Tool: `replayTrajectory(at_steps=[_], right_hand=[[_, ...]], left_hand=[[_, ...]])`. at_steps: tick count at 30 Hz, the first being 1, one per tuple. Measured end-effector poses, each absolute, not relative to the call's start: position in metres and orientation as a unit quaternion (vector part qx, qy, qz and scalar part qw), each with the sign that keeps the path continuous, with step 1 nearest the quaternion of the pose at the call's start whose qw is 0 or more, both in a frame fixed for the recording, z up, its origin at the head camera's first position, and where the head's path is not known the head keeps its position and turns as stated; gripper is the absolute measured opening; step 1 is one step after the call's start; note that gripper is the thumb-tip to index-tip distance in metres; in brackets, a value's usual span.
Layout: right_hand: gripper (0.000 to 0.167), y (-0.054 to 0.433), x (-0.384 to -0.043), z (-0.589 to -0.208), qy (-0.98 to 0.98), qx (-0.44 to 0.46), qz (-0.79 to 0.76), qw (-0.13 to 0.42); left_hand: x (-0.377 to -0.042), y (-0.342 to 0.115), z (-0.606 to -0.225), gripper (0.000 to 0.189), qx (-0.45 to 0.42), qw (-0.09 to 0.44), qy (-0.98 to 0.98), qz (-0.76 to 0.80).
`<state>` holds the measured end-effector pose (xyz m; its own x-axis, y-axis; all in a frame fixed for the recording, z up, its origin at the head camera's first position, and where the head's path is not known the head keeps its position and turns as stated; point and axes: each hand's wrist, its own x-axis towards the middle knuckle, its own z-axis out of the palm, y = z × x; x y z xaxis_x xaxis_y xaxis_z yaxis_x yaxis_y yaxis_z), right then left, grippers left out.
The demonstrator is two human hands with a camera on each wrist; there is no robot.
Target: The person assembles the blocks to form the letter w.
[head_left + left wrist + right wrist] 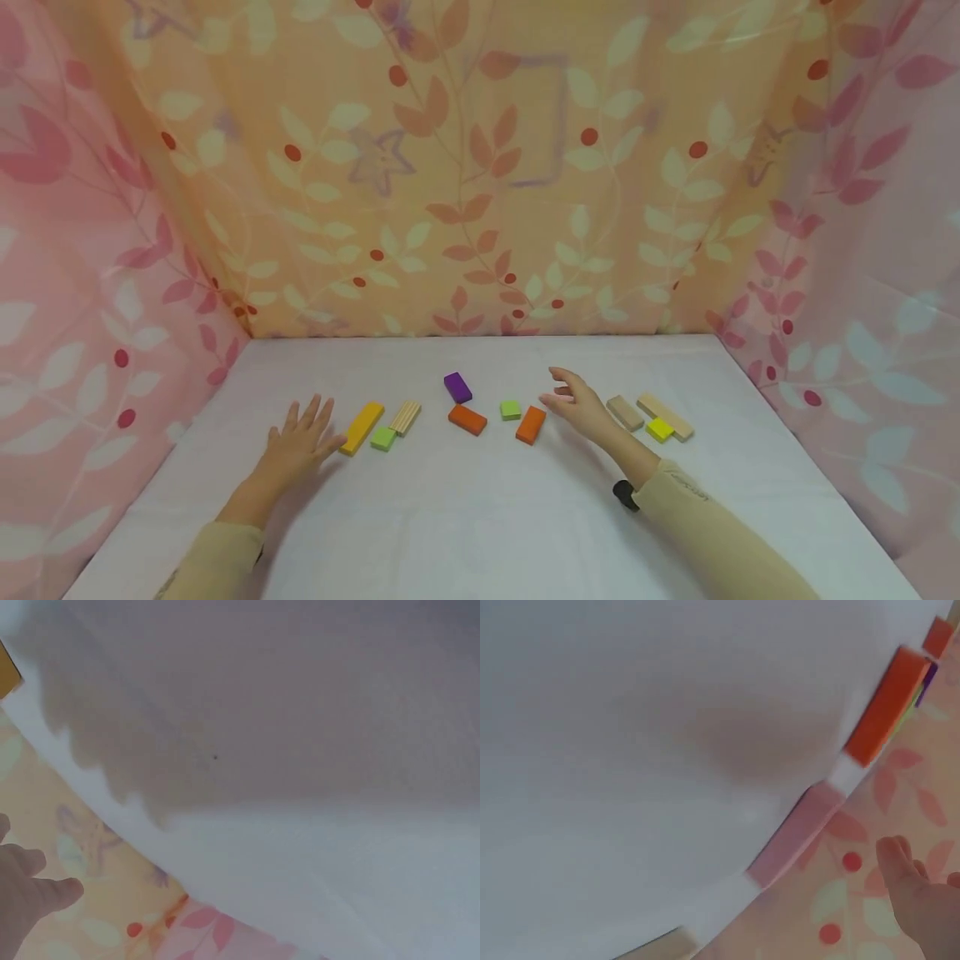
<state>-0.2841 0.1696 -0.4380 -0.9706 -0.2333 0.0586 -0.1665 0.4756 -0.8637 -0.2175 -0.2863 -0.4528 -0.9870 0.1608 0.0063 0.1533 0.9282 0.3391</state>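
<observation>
My left hand (296,446) hovers over the left of the white table with fingers spread and holds nothing. Its thumb tip overlaps the near end of a long yellow-orange block (363,427); I cannot tell whether they touch. My right hand (581,408), fingers loosely bent around nothing, hangs just right of an upright-lying orange block (531,425). A pink block (799,832) shows in the right wrist view; the hand or forearm seems to cover it in the head view. Left of centre, a green block (384,438) touches a striped wooden block (406,418).
Mid-table lie a purple block (458,387), another orange block (468,420) and a small green block (510,410). On the right, a yellow block (660,429) sits against a long wooden block (678,421), beside a shorter wooden block (624,412). Patterned cloth (480,208) encloses the table.
</observation>
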Motion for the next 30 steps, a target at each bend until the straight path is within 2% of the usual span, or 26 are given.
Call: replayTrajectory(at_steps=[14,23,30], right_hand=[[0.055,0.081,-0.29,-0.43,0.8,-0.126,-0.571,0.132],[0.06,0.017,-0.303,-0.444,0.78,-0.146,-0.583,0.174],[0.068,-0.018,-0.308,-0.451,0.796,-0.116,-0.551,0.224]], left_hand=[[-0.218,-0.277,-0.456,0.078,0.109,0.023,0.98,0.164],[-0.218,-0.272,-0.461,0.075,0.104,0.043,0.98,0.163],[-0.219,-0.269,-0.459,0.076,0.094,0.067,0.978,0.174]])
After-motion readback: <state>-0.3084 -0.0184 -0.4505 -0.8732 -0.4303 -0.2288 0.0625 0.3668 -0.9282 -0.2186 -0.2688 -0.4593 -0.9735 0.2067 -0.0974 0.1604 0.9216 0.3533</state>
